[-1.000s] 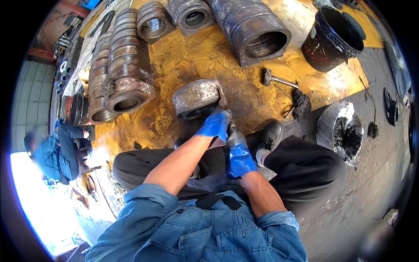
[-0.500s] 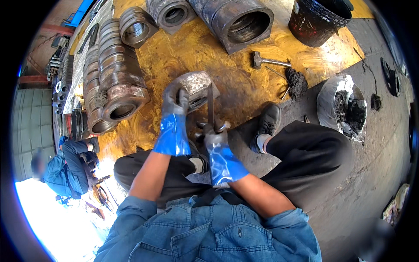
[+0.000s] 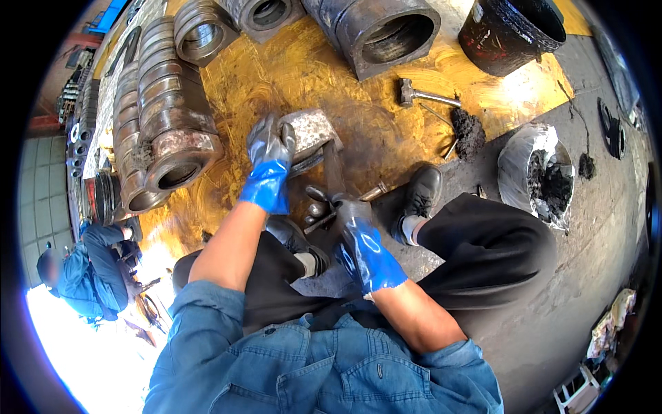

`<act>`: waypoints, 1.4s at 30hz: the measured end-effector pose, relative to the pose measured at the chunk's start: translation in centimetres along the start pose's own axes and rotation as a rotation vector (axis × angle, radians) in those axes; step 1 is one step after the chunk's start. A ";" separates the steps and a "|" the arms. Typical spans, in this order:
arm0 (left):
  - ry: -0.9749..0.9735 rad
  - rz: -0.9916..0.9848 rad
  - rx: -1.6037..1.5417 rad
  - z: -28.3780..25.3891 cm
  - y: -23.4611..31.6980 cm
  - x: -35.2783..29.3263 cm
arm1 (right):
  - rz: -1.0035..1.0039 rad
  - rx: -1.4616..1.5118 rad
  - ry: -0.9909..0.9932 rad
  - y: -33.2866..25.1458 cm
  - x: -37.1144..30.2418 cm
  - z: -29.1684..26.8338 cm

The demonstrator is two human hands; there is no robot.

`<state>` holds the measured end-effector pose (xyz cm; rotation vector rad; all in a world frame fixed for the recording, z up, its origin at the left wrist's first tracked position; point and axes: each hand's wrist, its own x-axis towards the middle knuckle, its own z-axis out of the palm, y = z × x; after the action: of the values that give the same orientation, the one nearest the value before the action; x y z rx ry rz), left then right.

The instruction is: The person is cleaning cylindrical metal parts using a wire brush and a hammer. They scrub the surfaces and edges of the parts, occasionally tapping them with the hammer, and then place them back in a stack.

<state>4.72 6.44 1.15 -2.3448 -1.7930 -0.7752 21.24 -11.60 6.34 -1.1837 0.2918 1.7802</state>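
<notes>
A squat metal collar (image 3: pixel 315 129) with a pale, scratched top lies on the yellow board in front of me. My left hand (image 3: pixel 271 145), in a blue glove with a grey palm, grips its left end, fingers along the far side. In a matching glove, my right hand (image 3: pixel 350 210) closes around a flat file (image 3: pixel 334 169), its dark blade blurred and laid against the collar's near right edge. Beside that hand a metal rod (image 3: pixel 372 192) lies low near my shoes. The collar's underside is hidden.
Ribbed metal cylinders (image 3: pixel 176 117) line the left, with a large one (image 3: pixel 386 38) at the far side. A hammer (image 3: pixel 427 95) lies by a dark clump (image 3: pixel 469 131). Right stand a black bucket (image 3: pixel 510 41) and a lined tub (image 3: pixel 510 172). Another person (image 3: pixel 96 269) sits at left.
My right hand has drawn back toward me and right with the file. My left hand's fingers have straightened along the collar. The whole view has shifted slightly.
</notes>
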 end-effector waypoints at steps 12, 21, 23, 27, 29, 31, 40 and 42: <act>0.008 0.001 -0.065 -0.5 0.2 1.1 | 0.094 0.035 0.058 -0.1 3.0 -0.3; -0.010 -0.048 -0.105 -1.2 1.3 1.1 | 0.114 -0.034 -0.031 -1.3 5.9 -1.3; 0.022 0.001 -0.139 -0.6 1.6 1.3 | 0.089 -0.028 -0.057 -0.3 9.1 -4.4; 0.074 0.023 -0.071 -0.5 0.2 0.9 | 0.020 0.043 0.041 0.5 6.8 -1.3; 0.065 0.028 -0.097 -0.8 1.0 1.2 | 0.102 0.093 0.103 1.2 8.9 -2.7; 0.066 0.025 -0.134 -1.0 1.7 1.3 | 0.160 0.170 0.148 1.3 11.1 -4.2; 0.074 0.023 -0.091 -0.9 0.4 1.4 | -0.203 -0.369 0.177 0.7 9.2 -4.1; 0.052 0.005 -0.090 -1.0 0.8 1.1 | -0.447 -0.374 0.099 -0.4 8.9 -3.8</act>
<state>5.28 6.80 2.71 -2.3594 -1.7666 -0.9251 22.99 -8.69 -2.74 -1.4682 -0.2483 1.4161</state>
